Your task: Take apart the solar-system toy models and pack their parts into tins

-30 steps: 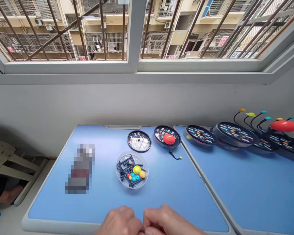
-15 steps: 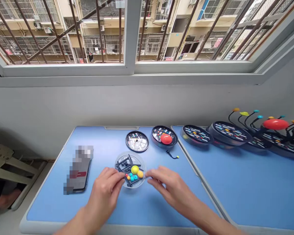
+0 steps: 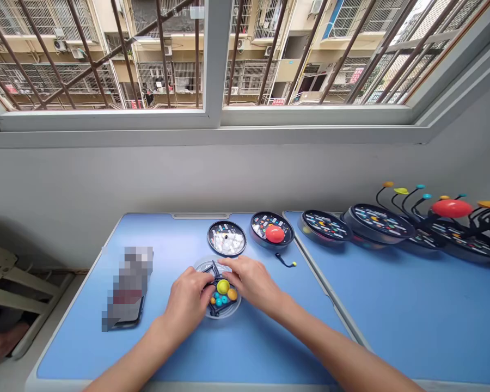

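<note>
A clear round dish (image 3: 225, 314) holds several black rods (image 3: 213, 269) and small coloured balls: a larger yellow ball (image 3: 222, 286), an orange ball (image 3: 232, 294), and turquoise beads (image 3: 219, 301). My left hand (image 3: 189, 295) reaches over the dish's left side, thumb and fingers pinched among the rods; what lies between the fingertips is hidden. My right hand (image 3: 251, 279) comes over the upper right rim, index finger stretched out and thumb apart from it, with nothing visible between them. Behind the dish is a black-rimmed round tray (image 3: 210, 246) with clear plastic packets on it.
Another round black case (image 3: 258, 236) carries a red ball (image 3: 274, 234). In front of it lies a bent black rod with a yellow tip (image 3: 286, 262). A phone (image 3: 126, 313) is at the left. More round cases (image 3: 325, 225) and assembled models (image 3: 452, 208) line the right table's back.
Both hands have moved in over the dish, the right one leftward and farther back. The left fingers have shifted from the dish's front left edge to the rods. The view has tilted slightly.
</note>
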### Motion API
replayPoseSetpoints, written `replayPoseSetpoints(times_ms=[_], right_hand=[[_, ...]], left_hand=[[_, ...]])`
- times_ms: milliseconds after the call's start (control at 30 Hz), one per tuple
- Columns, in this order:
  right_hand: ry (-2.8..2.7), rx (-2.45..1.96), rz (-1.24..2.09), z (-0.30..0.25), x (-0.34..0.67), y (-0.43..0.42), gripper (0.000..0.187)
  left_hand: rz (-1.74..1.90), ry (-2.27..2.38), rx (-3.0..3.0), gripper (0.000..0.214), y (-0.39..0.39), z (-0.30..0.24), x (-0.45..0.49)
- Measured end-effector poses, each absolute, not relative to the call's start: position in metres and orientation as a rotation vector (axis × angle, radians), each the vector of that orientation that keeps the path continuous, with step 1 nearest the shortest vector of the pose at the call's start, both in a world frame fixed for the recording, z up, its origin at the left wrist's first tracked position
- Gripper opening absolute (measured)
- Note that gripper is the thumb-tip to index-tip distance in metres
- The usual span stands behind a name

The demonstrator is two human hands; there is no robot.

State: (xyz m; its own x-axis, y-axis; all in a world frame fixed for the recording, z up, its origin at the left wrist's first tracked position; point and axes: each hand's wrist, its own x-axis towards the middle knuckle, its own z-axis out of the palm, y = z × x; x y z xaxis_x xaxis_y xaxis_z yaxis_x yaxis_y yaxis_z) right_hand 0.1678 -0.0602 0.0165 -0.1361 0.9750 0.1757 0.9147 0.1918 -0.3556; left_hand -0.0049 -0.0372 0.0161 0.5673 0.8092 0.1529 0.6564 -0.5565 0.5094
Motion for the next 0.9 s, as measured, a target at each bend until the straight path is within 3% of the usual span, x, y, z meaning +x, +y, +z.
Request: replayPoseSetpoints(times_ms=[233,467,900], right_hand=[[-1.819,-1.777,0.258,0.008,0.217,-0.086,0.02],[-1.703,-1.886,-0.1,-0.013,0.285,-0.107,0.021],[-1.828,-1.988,-0.117,-0.042,0.302,-0.101,0.019]], left_hand=[[0.922,1.176,2.263,0.019,-0.037,0.011,-0.028],[1.188,1.222,2.287,0.016,-0.057,-0.005,-0.041],[1.054,1.19,2.097,0.022,-0.075,-0.015,-0.034]])
